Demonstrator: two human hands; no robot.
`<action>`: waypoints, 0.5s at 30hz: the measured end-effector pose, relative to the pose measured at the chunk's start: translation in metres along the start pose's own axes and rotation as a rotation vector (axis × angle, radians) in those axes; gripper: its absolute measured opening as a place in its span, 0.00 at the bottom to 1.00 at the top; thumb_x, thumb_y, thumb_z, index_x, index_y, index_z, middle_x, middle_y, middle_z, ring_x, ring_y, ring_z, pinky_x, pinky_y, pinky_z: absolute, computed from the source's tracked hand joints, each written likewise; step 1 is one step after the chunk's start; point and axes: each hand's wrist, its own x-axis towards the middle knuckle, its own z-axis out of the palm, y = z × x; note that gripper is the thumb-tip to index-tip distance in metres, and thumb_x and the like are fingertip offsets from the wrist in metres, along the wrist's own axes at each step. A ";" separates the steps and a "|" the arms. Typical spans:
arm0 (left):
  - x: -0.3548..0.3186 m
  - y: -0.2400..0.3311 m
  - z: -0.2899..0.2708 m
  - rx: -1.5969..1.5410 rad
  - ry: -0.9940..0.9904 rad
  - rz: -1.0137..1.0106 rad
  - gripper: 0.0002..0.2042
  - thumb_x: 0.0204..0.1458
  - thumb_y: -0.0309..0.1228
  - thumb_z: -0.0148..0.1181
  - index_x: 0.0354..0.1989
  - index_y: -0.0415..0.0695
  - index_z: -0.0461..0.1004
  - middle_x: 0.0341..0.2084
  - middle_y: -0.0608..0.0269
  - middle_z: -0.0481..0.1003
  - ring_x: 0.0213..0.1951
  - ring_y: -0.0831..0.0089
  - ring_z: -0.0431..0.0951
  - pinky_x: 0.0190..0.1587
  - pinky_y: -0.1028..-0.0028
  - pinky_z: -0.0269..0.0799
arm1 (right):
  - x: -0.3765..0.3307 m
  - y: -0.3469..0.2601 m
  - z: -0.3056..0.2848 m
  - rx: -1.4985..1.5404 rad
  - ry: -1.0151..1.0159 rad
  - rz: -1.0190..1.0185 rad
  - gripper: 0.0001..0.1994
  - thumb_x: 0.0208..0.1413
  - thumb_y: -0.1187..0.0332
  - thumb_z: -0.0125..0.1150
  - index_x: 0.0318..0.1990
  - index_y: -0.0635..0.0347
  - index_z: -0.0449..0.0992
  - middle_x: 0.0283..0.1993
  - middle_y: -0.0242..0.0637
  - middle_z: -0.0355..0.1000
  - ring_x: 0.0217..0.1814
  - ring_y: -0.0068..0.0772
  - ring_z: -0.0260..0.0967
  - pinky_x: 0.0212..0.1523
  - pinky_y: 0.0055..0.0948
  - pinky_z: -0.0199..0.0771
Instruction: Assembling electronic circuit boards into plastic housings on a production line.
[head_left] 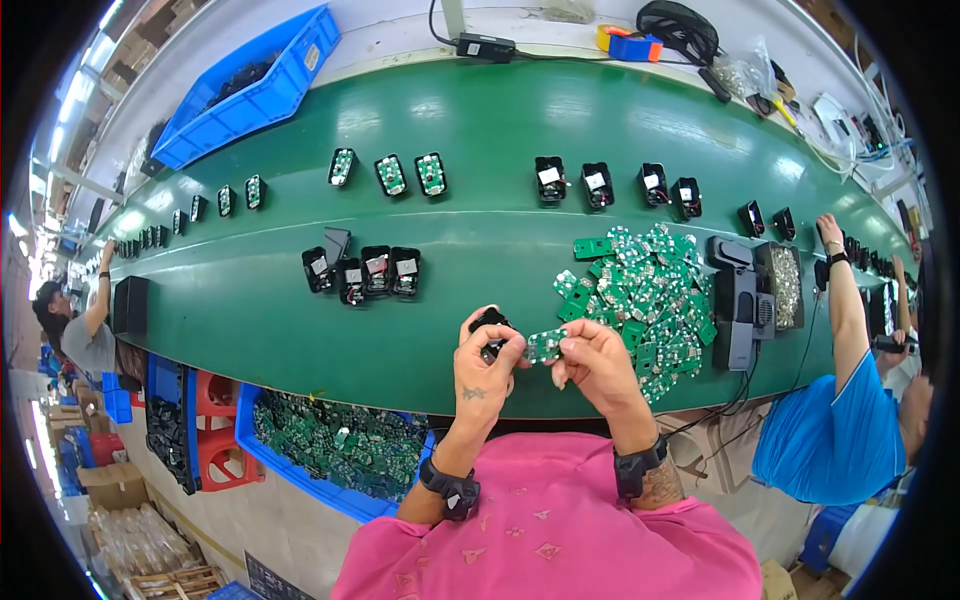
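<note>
As the left hand (482,372) grips a black case (489,321): the right hand (600,368) pinches a circuit board (546,346)
Board pile (650,300): nearby, likely for easy reach

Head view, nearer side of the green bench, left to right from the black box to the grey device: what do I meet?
Black box, group of open black cases, left hand, held green circuit board, pile of green boards, grey device.

Head-worn fisheye, looking down, near workbench (480,250)
</note>
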 end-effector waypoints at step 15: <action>-0.009 0.012 0.014 -0.249 -0.090 -0.186 0.05 0.60 0.26 0.60 0.42 0.40 0.72 0.36 0.67 0.76 0.26 0.82 0.77 0.19 0.87 0.62 | -0.007 0.012 0.014 -0.440 0.066 -0.272 0.06 0.63 0.75 0.57 0.44 0.68 0.71 0.33 0.36 0.77 0.30 0.19 0.75 0.29 0.19 0.74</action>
